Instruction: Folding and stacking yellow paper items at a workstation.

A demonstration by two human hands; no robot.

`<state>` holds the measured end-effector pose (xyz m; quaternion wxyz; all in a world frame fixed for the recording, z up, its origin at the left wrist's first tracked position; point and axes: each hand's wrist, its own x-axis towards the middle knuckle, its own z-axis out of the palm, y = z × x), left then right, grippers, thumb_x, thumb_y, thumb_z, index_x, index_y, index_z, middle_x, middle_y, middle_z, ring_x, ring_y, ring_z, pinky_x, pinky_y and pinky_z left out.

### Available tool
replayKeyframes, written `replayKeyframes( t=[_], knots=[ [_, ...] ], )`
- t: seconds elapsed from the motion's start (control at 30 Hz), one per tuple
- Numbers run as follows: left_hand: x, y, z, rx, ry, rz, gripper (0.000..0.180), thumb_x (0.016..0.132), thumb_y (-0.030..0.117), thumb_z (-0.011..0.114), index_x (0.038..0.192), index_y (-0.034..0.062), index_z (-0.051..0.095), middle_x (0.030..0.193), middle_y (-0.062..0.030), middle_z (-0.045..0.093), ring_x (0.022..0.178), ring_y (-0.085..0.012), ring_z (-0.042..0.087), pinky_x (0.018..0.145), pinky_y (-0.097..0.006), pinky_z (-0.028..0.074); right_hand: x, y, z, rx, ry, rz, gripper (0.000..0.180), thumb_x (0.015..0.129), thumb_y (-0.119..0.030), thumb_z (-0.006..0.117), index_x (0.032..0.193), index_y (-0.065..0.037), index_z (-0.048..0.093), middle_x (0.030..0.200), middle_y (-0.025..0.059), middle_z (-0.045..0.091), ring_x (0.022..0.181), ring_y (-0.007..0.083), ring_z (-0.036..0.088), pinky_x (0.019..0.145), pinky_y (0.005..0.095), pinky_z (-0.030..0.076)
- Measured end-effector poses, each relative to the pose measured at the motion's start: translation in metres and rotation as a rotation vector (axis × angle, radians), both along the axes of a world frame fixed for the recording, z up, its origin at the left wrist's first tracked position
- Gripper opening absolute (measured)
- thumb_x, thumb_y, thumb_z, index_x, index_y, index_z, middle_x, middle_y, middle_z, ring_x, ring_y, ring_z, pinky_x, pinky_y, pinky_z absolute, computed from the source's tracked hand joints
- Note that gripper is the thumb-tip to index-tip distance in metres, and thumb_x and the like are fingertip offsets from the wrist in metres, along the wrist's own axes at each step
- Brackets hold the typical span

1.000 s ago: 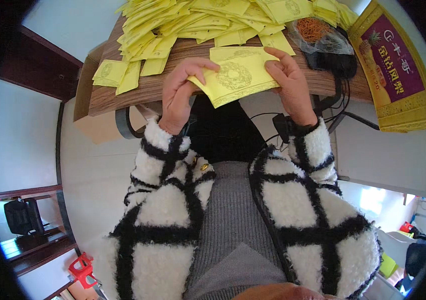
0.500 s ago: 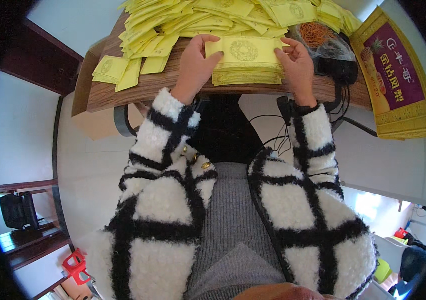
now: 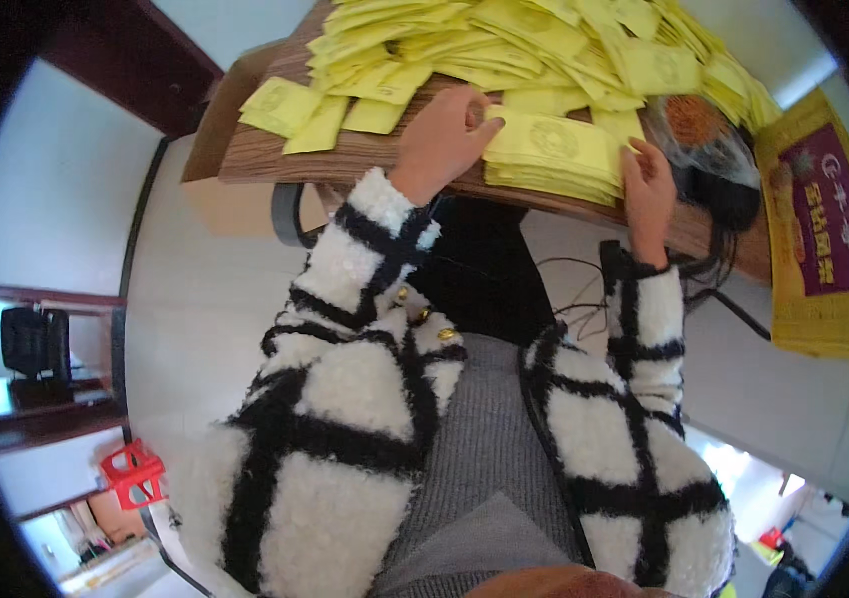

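Observation:
A neat stack of yellow folded papers [image 3: 552, 164] with a round printed design lies near the front edge of the wooden table. At its upper left corner is my left hand [image 3: 441, 145], fingers curled and thumb and forefinger closed at the paper. My right hand [image 3: 650, 195] is at the stack's right end, its thumb and bent fingers against the edge. Behind the stack spreads a large loose heap of the same yellow papers [image 3: 504, 45], partly out of view. Several more yellow papers [image 3: 285, 108] lie at the table's left.
A clear bag of orange-brown rubber bands [image 3: 691, 120] sits right of the stack, beside a black object [image 3: 728, 199]. A yellow and purple carton [image 3: 823, 219] stands at the far right. Cables [image 3: 574, 289] hang below the table [image 3: 275, 159]. A red stool [image 3: 132, 473] stands at lower left.
The view has swung, so the table sits farther right. The top paper, held across both hands before, now lies level on the stack; my hands have moved to its ends.

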<state>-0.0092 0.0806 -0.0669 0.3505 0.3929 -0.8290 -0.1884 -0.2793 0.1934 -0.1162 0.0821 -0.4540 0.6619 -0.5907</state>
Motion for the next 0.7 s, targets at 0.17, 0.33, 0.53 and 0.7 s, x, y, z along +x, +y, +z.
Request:
replayKeyframes(
  t=[0.17, 0.33, 0.53, 0.7],
  knots=[
    [0.047, -0.008, 0.011, -0.216, -0.222, 0.279, 0.033, 0.079, 0.031, 0.076, 0.094, 0.0047, 0.063, 0.095, -0.0143, 0.06, 0.094, -0.0333, 0.06, 0.079, -0.043, 0.05, -0.001, 0.004, -0.008, -0.09, -0.119, 0.005, 0.028, 0.094, -0.018, 0.067, 0.114, 0.0, 0.066, 0.094, 0.0032, 0.063, 0.082, 0.0105, 0.056, 0.075, 0.0254, 0.046],
    [0.074, -0.023, 0.018, -0.259, -0.361, 0.457, 0.049, 0.072, 0.034, 0.082, 0.101, 0.0025, 0.058, 0.101, -0.0197, 0.059, 0.097, -0.0378, 0.058, 0.081, -0.046, 0.049, 0.001, 0.002, -0.009, -0.133, -0.11, 0.033, 0.025, 0.095, -0.016, 0.065, 0.114, 0.0, 0.066, 0.094, 0.0021, 0.061, 0.081, 0.0091, 0.054, 0.074, 0.024, 0.045],
    [0.064, -0.048, 0.023, -0.363, -0.513, 0.372, 0.049, 0.071, 0.034, 0.084, 0.1, 0.0023, 0.06, 0.1, -0.0191, 0.06, 0.099, -0.0374, 0.059, 0.081, -0.046, 0.051, -0.001, 0.003, -0.009, -0.113, -0.071, 0.038, 0.024, 0.095, -0.016, 0.065, 0.113, 0.001, 0.066, 0.095, 0.0026, 0.062, 0.083, 0.0093, 0.055, 0.075, 0.0238, 0.045],
    [0.064, -0.065, 0.02, -0.527, -0.667, 0.308, 0.022, 0.082, 0.023, 0.069, 0.1, 0.0096, 0.066, 0.094, -0.0105, 0.065, 0.094, -0.0319, 0.064, 0.072, -0.044, 0.054, -0.003, 0.002, -0.014, -0.104, -0.115, 0.057, 0.023, 0.096, -0.015, 0.064, 0.112, 0.001, 0.066, 0.096, 0.003, 0.064, 0.083, 0.0089, 0.057, 0.075, 0.0232, 0.046]
  ],
)
